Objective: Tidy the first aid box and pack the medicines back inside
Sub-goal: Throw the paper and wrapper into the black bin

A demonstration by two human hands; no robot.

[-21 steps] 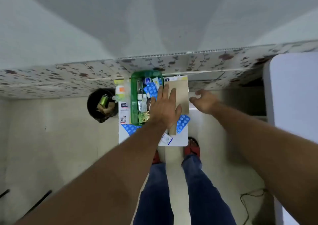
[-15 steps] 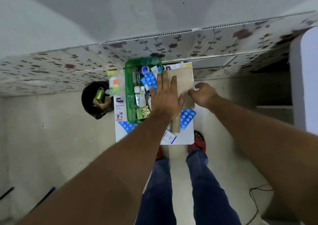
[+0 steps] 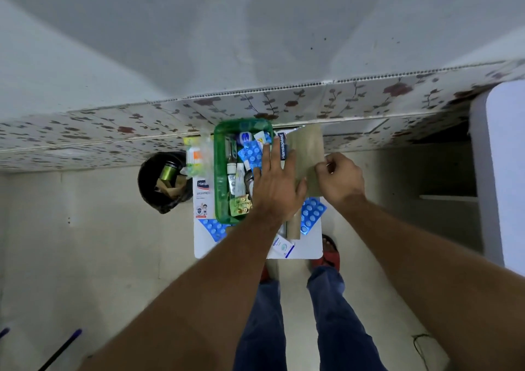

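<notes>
Nearest me, a small white carton [image 3: 285, 248] with blue print lies on the white table [image 3: 312, 253]; past it, glossy blue blister strips [image 3: 312, 214]; my left hand [image 3: 277, 190] lies flat, fingers spread, on a matte tan paper packet [image 3: 308, 155] whose edge my right hand [image 3: 341, 177] pinches; the green plastic box [image 3: 220, 172] sits left, crammed with tubes; beyond, a carton reads Hansaplast [image 3: 282, 149]
</notes>
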